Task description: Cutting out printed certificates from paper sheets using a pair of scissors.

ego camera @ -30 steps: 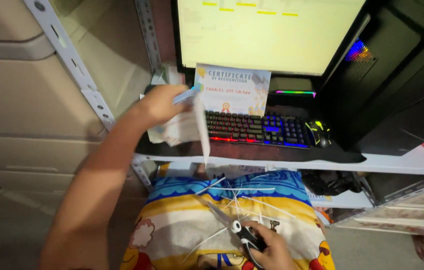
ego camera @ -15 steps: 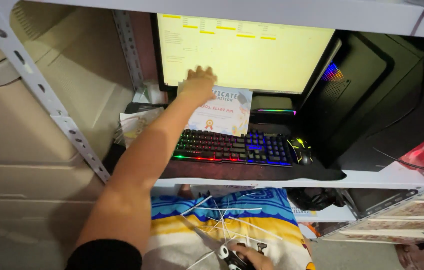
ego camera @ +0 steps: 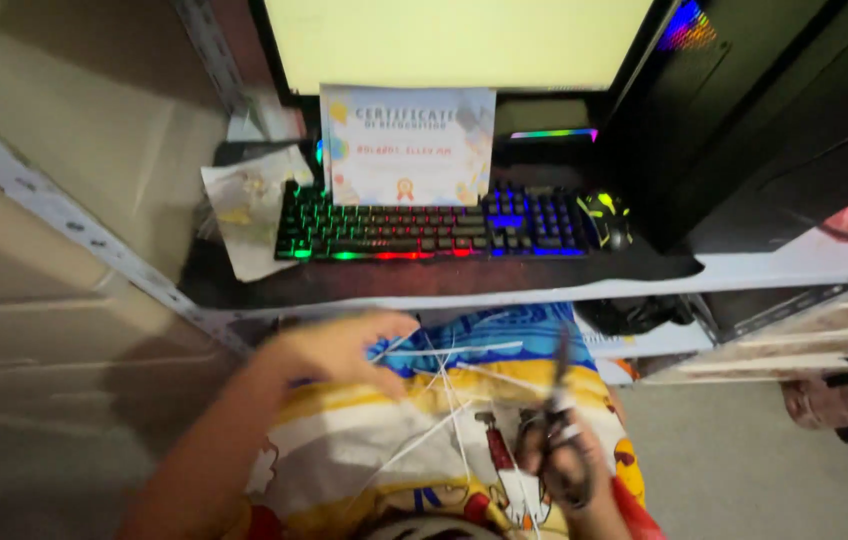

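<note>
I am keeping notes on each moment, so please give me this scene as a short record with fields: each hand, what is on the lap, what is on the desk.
left hand: blurred, low over the lap, at the thin white strips
right hand: holds scissors, blades pointing up toward the desk
lap: colourful patterned cloth with the strips scattered on it
desk: backlit keyboard, mouse at its right end, certificate leaning on the lit monitor, loose paper at the keyboard's left end
right of desk: dark computer case
</note>
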